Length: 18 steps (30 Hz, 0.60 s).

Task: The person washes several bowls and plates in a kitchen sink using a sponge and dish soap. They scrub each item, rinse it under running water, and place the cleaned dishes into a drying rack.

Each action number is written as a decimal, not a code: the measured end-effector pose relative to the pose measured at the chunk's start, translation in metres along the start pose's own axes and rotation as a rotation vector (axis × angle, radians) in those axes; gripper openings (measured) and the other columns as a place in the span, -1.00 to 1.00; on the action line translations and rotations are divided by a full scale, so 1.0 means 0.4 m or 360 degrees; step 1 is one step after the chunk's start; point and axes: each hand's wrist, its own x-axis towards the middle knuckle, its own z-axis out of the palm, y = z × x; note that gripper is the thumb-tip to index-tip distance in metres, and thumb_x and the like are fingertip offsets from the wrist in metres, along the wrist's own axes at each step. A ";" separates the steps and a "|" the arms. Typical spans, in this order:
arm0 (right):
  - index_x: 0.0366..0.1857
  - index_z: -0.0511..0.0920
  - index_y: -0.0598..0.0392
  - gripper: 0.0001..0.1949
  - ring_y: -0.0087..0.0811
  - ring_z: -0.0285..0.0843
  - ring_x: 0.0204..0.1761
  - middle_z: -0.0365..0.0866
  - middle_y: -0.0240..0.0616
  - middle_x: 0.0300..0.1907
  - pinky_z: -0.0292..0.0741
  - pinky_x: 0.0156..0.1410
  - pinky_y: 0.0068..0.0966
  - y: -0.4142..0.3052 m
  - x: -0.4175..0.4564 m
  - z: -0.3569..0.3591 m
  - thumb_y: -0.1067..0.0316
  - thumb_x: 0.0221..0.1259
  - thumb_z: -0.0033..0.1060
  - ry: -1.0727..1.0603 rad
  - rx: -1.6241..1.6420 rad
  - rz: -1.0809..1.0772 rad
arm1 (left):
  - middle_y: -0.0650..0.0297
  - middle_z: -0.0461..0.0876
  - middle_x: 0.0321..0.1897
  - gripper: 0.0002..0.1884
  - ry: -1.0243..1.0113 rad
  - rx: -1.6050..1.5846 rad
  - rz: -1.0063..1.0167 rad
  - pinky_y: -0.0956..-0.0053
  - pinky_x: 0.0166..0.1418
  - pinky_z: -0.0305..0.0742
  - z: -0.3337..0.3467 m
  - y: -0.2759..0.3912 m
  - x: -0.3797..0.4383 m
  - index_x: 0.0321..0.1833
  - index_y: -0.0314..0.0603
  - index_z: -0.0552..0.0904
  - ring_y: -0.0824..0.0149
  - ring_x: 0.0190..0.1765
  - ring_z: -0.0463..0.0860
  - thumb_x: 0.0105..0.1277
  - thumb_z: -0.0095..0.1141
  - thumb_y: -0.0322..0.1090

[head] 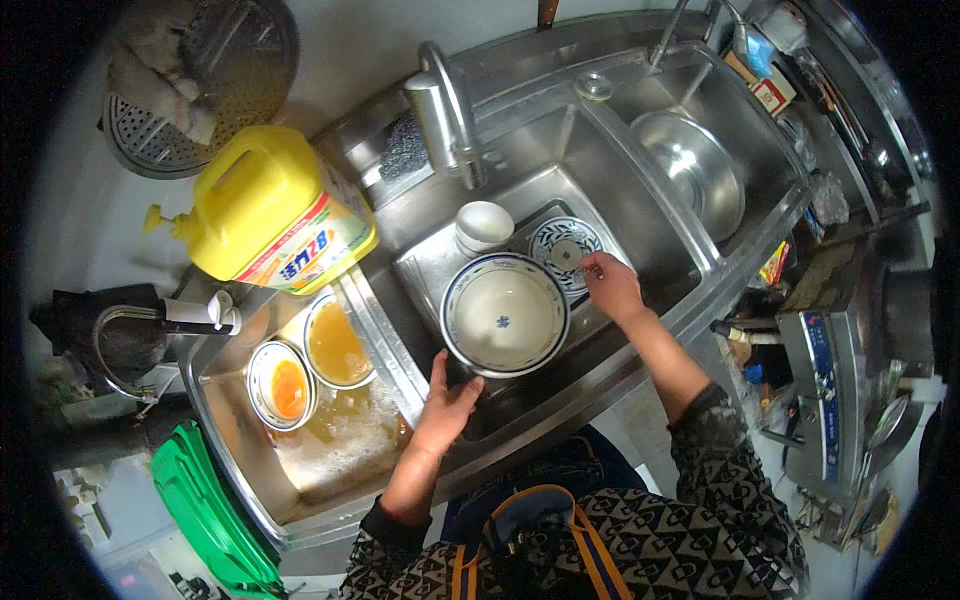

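Observation:
A large white bowl with a blue-patterned rim [505,315] is in the middle basin of a steel sink. Just below its left edge is my left hand [448,409], fingers apart and holding nothing. My right hand [613,286] has its fingertips at the rim of a smaller blue-and-white patterned dish [566,244]; whether it grips the dish cannot be told. Small stacked white bowls [484,228] stand behind the large bowl. In the left basin, one bowl holds orange liquid [289,388] and another holds brownish liquid [339,341].
A yellow detergent jug with a pump [281,210] stands at the left basin's back edge. The steel faucet [450,120] rises behind the middle basin. In the right basin lies a steel bowl [694,172]. A green plastic bin lid [214,510] is at the lower left.

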 end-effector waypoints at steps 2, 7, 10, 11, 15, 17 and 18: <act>-0.14 0.58 0.03 -0.75 -0.13 0.60 -0.17 0.64 -0.11 -0.21 0.51 -0.04 -0.32 0.109 0.080 0.033 0.43 0.06 0.11 -0.0406 -0.0489 -0.0157 | 0.21 0.58 -0.21 -0.15 0.0139 -0.0053 -0.0107 0.47 -0.26 0.44 0.048 -0.001 0.049 0.46 0.00 -0.14 0.42 -0.23 0.52 0.27 0.19 -0.25; -0.24 0.60 0.11 -0.84 -0.12 0.60 -0.21 0.63 -0.09 -0.26 0.52 -0.13 -0.25 0.323 0.153 0.195 0.36 0.17 0.04 -0.0879 -0.0992 -0.0067 | 0.10 0.33 0.24 -0.15 0.0344 -0.0022 -0.0411 0.12 -0.07 0.50 0.071 0.000 0.118 0.44 0.10 -0.08 0.11 0.20 0.44 0.21 0.21 -0.19; -0.20 0.57 0.13 -0.81 -0.12 0.60 -0.18 0.62 -0.08 -0.22 0.51 -0.10 -0.25 0.428 0.171 0.259 0.33 0.18 0.04 -0.1153 -0.0661 0.0320 | 0.12 0.33 0.22 -0.21 0.0317 -0.0185 -0.0393 0.07 -0.04 0.53 0.078 -0.010 0.132 0.41 0.16 -0.02 0.10 0.17 0.45 0.17 0.12 -0.29; -0.18 0.57 0.14 -0.80 -0.12 0.59 -0.18 0.62 -0.08 -0.21 0.51 -0.09 -0.25 0.455 0.178 0.277 0.32 0.18 0.03 -0.1203 -0.0512 0.0440 | 0.13 0.35 0.20 -0.22 0.0319 -0.0253 -0.0426 0.08 -0.04 0.54 0.081 -0.013 0.136 0.41 0.17 -0.01 0.11 0.16 0.46 0.16 0.09 -0.33; -0.11 0.54 0.16 -0.74 -0.13 0.58 -0.15 0.61 -0.08 -0.17 0.50 -0.05 -0.25 0.521 0.215 0.324 0.28 0.20 0.03 -0.1294 -0.0088 0.0782 | 0.14 0.43 0.14 -0.22 0.0415 -0.0339 -0.0429 0.13 -0.06 0.59 0.088 -0.011 0.145 0.39 0.02 0.08 0.11 0.15 0.48 0.07 0.10 -0.38; -0.08 0.52 0.17 -0.71 -0.13 0.58 -0.13 0.61 -0.07 -0.15 0.50 -0.02 -0.25 0.531 0.224 0.335 0.26 0.20 0.02 -0.1308 -0.0031 0.0849 | 0.14 0.46 0.09 -0.24 0.0424 -0.0378 -0.0396 0.17 -0.05 0.58 0.092 -0.009 0.144 0.37 -0.03 0.12 0.14 0.10 0.50 0.04 0.10 -0.38; -0.06 0.51 0.18 -0.70 -0.13 0.57 -0.12 0.61 -0.07 -0.14 0.50 -0.01 -0.25 0.532 0.224 0.338 0.25 0.20 0.02 -0.1310 -0.0019 0.0875 | 0.15 0.46 0.08 -0.24 0.0436 -0.0383 -0.0397 0.18 -0.06 0.58 0.093 -0.007 0.143 0.37 -0.04 0.13 0.15 0.08 0.51 0.04 0.11 -0.38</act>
